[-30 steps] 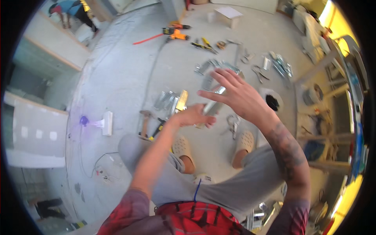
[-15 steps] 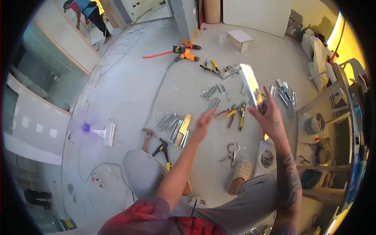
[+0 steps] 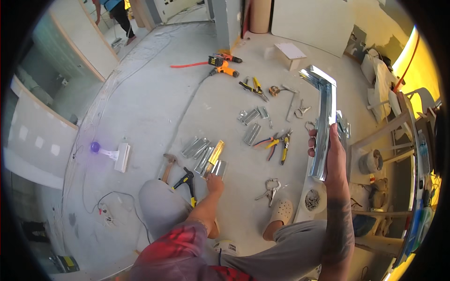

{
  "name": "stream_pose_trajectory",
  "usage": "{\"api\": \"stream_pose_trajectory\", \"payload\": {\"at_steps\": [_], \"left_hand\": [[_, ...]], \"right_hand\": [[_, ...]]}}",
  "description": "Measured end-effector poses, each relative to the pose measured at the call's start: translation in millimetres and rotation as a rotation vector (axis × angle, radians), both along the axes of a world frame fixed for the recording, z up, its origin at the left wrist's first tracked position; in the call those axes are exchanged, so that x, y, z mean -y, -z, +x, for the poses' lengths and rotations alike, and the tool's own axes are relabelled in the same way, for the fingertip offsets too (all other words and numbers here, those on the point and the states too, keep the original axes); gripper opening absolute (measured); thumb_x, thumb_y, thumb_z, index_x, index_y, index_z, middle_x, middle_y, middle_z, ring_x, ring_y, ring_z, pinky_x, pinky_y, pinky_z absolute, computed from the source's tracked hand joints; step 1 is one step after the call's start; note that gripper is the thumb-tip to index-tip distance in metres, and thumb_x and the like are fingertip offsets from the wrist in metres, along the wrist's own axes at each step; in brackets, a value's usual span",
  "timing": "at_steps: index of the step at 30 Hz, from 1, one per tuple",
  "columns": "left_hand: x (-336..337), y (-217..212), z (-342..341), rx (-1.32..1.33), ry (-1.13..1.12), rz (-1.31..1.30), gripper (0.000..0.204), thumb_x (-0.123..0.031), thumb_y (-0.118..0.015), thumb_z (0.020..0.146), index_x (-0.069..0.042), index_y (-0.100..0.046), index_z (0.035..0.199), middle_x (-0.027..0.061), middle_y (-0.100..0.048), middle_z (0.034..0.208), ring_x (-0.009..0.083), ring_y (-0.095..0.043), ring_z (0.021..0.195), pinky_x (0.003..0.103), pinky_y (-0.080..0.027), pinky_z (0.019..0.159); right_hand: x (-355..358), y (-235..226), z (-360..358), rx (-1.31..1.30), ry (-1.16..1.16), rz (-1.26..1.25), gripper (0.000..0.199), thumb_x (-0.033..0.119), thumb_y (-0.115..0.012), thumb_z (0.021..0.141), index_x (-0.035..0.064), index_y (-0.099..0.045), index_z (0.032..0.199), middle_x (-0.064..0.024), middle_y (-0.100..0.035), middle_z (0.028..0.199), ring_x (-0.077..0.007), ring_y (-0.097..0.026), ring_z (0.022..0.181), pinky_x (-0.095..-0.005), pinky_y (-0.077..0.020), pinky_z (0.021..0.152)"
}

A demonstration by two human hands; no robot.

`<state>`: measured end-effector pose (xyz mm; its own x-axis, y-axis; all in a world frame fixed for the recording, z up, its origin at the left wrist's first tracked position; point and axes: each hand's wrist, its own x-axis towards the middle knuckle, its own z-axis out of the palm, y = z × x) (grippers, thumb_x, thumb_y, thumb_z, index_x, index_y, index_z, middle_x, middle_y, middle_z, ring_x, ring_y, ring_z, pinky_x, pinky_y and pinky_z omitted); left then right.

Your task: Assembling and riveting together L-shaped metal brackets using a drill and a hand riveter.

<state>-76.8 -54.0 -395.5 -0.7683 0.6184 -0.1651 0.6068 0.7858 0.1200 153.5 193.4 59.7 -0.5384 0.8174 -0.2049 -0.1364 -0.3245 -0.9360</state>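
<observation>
My right hand point(image 3: 335, 157) is wrapped round an L-shaped piece of galvanized metal channel point(image 3: 323, 110), held upright with its short arm bent toward the left at the top. Lower left, my left hand point(image 3: 215, 184) has its fingers closed at the near end of a short metal channel piece point(image 3: 219, 168). That piece lies in a group of short channel pieces point(image 3: 197, 147) on the floor, one of them shining yellow point(image 3: 215, 152). Another short channel piece point(image 3: 252, 134) lies apart, left of several pliers point(image 3: 280, 142).
A hammer point(image 3: 168, 166) and a black-yellow tool point(image 3: 187, 182) lie by my left knee. Locking pliers point(image 3: 270, 191) and a tub of screws point(image 3: 313, 200) are near my right foot. Orange drills point(image 3: 225, 65) lie farther off. A person point(image 3: 119, 14) stands at the far left.
My left hand has moved from beside the separate short channel piece back to the group near my knee. My right hand has turned the L-shaped channel more upright and shifted it right.
</observation>
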Motion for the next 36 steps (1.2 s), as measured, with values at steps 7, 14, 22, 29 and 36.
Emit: {"api": "stream_pose_trajectory", "payload": {"at_steps": [7,14,22,29,36], "left_hand": [[-53,-87,-42,0.443,0.467,-0.103,0.036,-0.042,-0.07,0.077,-0.01,-0.075,0.092,0.0168,-0.07,0.09,0.0326,-0.067,0.09,0.043,-0.052,0.083],[-99,-357,-44,1.538,0.424,0.71,0.074,-0.004,-0.068,0.082,-0.012,-0.034,0.147,0.011,-0.06,0.118,0.0195,-0.06,0.103,0.031,-0.046,0.095],[-20,-441,-16,1.64,0.814,0.686,0.087,-0.033,-0.066,0.08,-0.002,-0.026,0.151,0.0113,-0.059,0.111,0.0199,-0.058,0.093,0.036,-0.045,0.091],[-26,-422,15,2.166,0.743,0.536,0.068,-0.05,-0.039,0.101,0.002,-0.035,0.144,0.0097,-0.061,0.101,0.0189,-0.06,0.084,0.036,-0.047,0.086],[-19,-441,28,1.354,0.733,0.78,0.055,-0.035,-0.059,0.095,-0.001,-0.042,0.135,0.0107,-0.06,0.108,0.0204,-0.061,0.088,0.034,-0.049,0.082]], "right_hand": [[13,13,-30,0.013,-0.091,0.185,0.024,0.026,-0.064,0.092,0.0034,-0.057,0.095,-0.0048,-0.059,0.078,-0.0115,-0.055,0.067,-0.0258,-0.0444,0.058],[18,7,0,0.106,-0.118,0.388,0.018,0.015,-0.06,0.086,0.0034,-0.057,0.099,-0.0017,-0.056,0.075,-0.0107,-0.055,0.066,-0.0259,-0.0427,0.056],[73,-1,-20,-0.057,-0.237,0.184,0.026,0.004,-0.059,0.079,-0.0009,-0.057,0.104,-0.0071,-0.059,0.093,-0.0163,-0.057,0.077,-0.0299,-0.049,0.065],[63,-1,-4,-0.032,-0.393,0.098,0.031,0.009,-0.058,0.08,-0.0023,-0.056,0.108,-0.0086,-0.059,0.093,-0.0163,-0.058,0.079,-0.0291,-0.0472,0.069],[63,-6,-2,-0.108,-0.568,0.104,0.046,0.009,-0.055,0.078,-0.0028,-0.052,0.121,-0.0087,-0.058,0.099,-0.0159,-0.056,0.086,-0.0286,-0.048,0.073]]}}
